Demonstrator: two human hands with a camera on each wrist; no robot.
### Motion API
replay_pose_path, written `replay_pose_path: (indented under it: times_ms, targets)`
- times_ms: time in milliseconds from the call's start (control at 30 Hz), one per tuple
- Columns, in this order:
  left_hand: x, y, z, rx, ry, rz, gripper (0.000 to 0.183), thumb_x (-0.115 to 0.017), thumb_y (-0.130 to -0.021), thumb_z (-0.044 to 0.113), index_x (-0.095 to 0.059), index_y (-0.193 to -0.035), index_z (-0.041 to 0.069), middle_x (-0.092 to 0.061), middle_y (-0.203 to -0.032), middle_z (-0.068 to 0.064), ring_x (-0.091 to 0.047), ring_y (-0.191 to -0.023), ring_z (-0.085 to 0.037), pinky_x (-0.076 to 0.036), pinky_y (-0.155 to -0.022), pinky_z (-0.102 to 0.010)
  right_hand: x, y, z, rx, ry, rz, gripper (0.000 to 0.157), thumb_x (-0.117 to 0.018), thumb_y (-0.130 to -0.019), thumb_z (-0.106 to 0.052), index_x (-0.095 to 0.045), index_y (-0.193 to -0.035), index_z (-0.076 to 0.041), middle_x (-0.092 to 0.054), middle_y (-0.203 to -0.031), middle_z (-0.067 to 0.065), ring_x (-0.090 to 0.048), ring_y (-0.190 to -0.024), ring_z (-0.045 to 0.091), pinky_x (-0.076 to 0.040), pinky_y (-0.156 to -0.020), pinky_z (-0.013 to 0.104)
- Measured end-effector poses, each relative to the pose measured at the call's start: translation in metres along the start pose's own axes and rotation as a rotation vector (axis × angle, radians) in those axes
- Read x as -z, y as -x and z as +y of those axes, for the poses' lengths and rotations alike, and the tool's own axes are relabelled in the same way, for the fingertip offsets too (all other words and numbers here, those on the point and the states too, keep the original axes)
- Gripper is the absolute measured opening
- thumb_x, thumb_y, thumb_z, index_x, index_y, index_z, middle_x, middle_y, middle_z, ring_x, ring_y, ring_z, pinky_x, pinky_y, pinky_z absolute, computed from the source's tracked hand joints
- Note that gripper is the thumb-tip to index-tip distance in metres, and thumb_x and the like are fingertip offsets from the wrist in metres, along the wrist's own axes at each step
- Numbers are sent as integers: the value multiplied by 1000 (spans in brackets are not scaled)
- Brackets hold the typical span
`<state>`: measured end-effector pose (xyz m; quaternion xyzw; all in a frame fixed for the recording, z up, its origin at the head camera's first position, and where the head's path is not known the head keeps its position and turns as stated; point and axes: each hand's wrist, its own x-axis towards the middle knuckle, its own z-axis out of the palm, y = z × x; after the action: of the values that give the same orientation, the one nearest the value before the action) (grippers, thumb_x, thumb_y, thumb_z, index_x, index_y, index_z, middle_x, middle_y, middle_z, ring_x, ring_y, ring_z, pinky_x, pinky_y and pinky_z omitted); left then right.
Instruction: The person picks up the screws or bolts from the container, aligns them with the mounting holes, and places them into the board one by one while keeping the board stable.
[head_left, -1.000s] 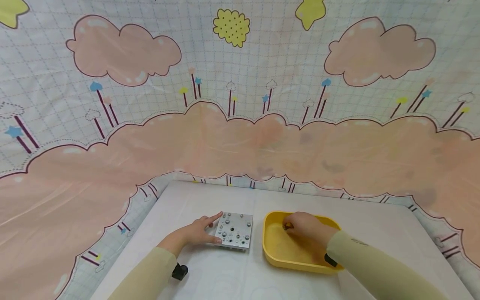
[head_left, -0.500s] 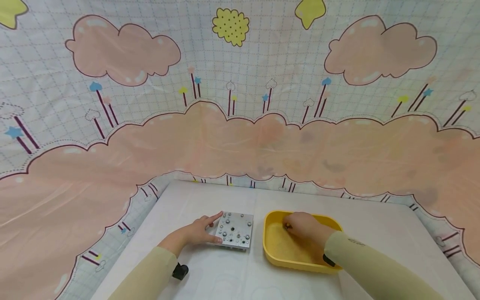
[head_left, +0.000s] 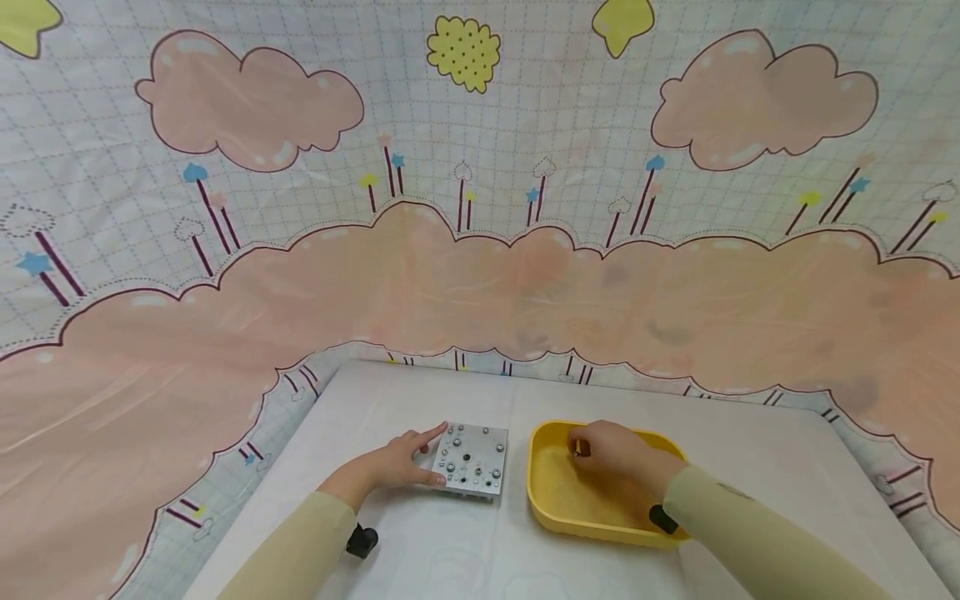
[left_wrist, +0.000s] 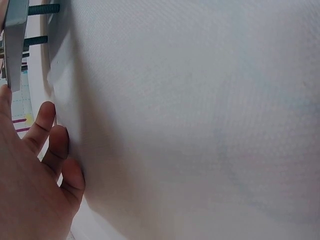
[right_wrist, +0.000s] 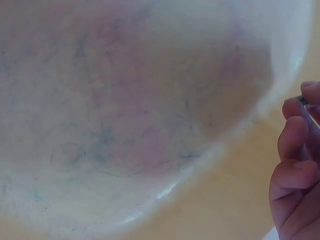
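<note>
A square silver metal plate [head_left: 471, 460], fitted with several bolts and holes, lies left of centre on the table. Threaded bolt ends [left_wrist: 37, 40] stick out beneath it in the left wrist view. My left hand [head_left: 393, 462] rests at its left side, index finger stretched to the far corner and thumb against the near one; the other fingers hang loose. Inside the yellow tray [head_left: 551, 508], my right hand [head_left: 611, 450] pinches a small dark metal piece [right_wrist: 303, 100] between thumb and index finger. Most of that piece is hidden by the fingertips.
White cloth covers the table [head_left: 420, 550]. Behind it hangs a curtain [head_left: 480, 292] printed with clouds and stars. A black wrist device [head_left: 362, 542] sits under the left sleeve, and another [head_left: 663, 519] by the right wrist overlaps the tray's near right side.
My right hand has turned slightly inside the tray, its fingertips lifting a little with the small metal piece. The left hand and the plate stay as they were.
</note>
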<state>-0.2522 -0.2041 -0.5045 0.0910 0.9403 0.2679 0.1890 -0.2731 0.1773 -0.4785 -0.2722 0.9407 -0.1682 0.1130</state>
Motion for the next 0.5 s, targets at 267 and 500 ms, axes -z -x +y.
replay_pose_path:
  times_ms: [267, 500]
  targets:
    - [1, 0, 2, 4, -9, 0, 100, -82, -72, 55, -29, -156, 38, -53, -130, -7, -47, -125, -33, -36, -104, -64, 12, 4, 2, 51, -62, 2, 14, -75, -89, -17, -65, -98, -15, -58, -79, -10, -52, -72, 12, -50, -69, 29]
    - [1, -1, 0, 9, -6, -8, 101, -82, -72, 56, -29, -156, 39, -53, -130, -7, -48, -124, -34, -36, -103, -65, 20, 0, 0, 62, -109, 18, 14, -73, -89, -13, -66, -101, -14, -61, -83, -9, -54, -75, 12, -51, -71, 28]
